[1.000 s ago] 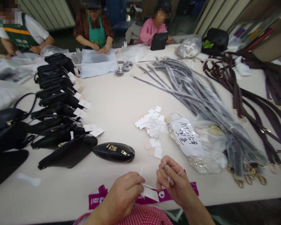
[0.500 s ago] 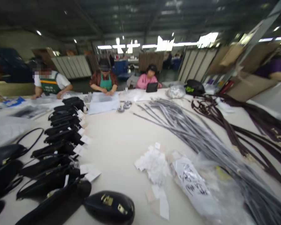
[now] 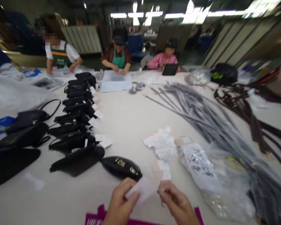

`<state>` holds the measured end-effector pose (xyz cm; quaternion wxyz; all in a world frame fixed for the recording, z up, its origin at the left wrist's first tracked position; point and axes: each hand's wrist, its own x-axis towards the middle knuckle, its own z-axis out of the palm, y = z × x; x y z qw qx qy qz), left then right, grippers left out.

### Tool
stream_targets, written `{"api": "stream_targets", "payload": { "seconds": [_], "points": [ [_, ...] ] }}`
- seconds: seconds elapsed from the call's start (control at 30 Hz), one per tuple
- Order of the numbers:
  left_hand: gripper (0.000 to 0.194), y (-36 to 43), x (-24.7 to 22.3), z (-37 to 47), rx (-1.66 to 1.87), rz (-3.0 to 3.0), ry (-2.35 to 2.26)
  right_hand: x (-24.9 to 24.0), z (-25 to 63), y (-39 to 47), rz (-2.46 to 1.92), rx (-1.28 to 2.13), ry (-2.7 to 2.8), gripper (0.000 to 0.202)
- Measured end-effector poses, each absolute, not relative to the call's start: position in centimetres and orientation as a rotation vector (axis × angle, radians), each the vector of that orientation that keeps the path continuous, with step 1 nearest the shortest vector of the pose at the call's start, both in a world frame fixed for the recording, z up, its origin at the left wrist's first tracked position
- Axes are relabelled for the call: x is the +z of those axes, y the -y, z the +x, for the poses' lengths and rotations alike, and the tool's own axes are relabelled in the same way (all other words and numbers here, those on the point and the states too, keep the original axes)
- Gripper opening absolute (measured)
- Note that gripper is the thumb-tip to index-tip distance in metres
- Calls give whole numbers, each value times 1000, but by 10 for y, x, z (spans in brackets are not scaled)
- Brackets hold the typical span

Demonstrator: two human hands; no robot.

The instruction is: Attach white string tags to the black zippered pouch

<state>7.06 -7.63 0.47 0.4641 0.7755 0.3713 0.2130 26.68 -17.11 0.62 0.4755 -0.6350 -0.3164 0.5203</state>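
Observation:
Low in the head view, my left hand (image 3: 121, 201) pinches a small white card (image 3: 145, 190) between thumb and fingers. To its right, my right hand (image 3: 175, 201) is closed in a pinch; something tiny shows at the fingertips, too small and blurred to name. Just beyond both hands lies a black bag (image 3: 120, 167) with gold-coloured metal fittings. A loose heap of white tags (image 3: 164, 147) spreads on the table farther out. Under my wrists is a purple item with white marks (image 3: 93, 219), partly covered by my left arm.
A row of black handbags (image 3: 76, 109) with tags runs up the left. At right lie a plastic bag with handwriting (image 3: 198, 165), grey wrapped straps (image 3: 201, 125) and dark brown straps (image 3: 255, 122). Several people, one in a pink top (image 3: 159, 61), sit working along the far side.
Both my hands have come into view at the bottom, the left with a white card. The view has tilted down, so the table things appear higher. The purple item now shows.

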Motion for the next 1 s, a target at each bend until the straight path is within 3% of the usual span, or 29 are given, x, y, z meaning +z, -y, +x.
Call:
{"api": "stream_targets", "payload": {
  "seconds": [0.1, 0.23, 1.0],
  "points": [
    [14, 89, 16, 68, 495, 1417, -1081, 15, 253, 184, -1549, 1349, 530, 34],
    [9, 88, 22, 72, 471, 1424, -1072, 32, 237, 183, -1392, 1543, 362, 35],
    [24, 94, 19, 68, 624, 2029, -797, 31, 217, 173, -1608, 1331, 424, 21]
  ]
}}
